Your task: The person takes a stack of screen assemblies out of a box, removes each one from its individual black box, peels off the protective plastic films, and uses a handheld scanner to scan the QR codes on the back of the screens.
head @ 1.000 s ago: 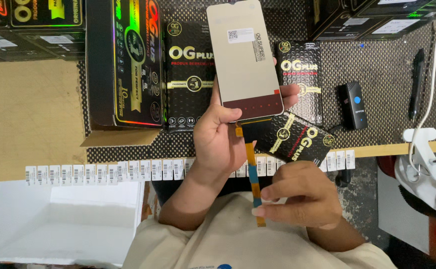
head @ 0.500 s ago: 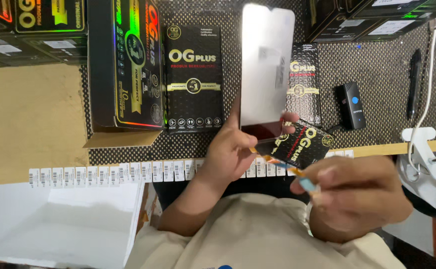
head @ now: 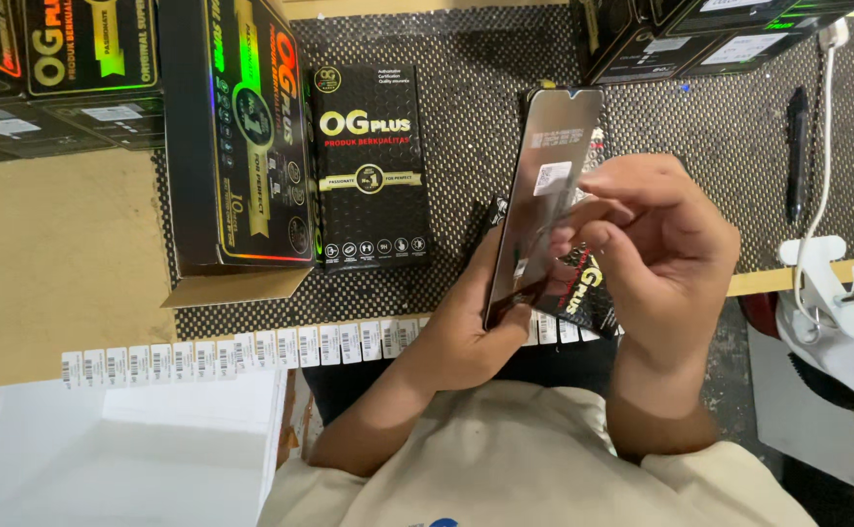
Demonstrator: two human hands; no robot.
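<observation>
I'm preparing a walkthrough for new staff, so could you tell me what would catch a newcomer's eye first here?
At centre, the left hand holds a glossy phone screen panel upright while the right hand fingers its face. Behind it on the dark mat lies a flat black box, with a larger holographic black carton to its left.

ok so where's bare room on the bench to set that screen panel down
The bare tan surface left of the tall black box is free. So is the mesh mat between the right hand and the black pen. It is crowded around the flat black box and under the screen panel in the left hand.
</observation>
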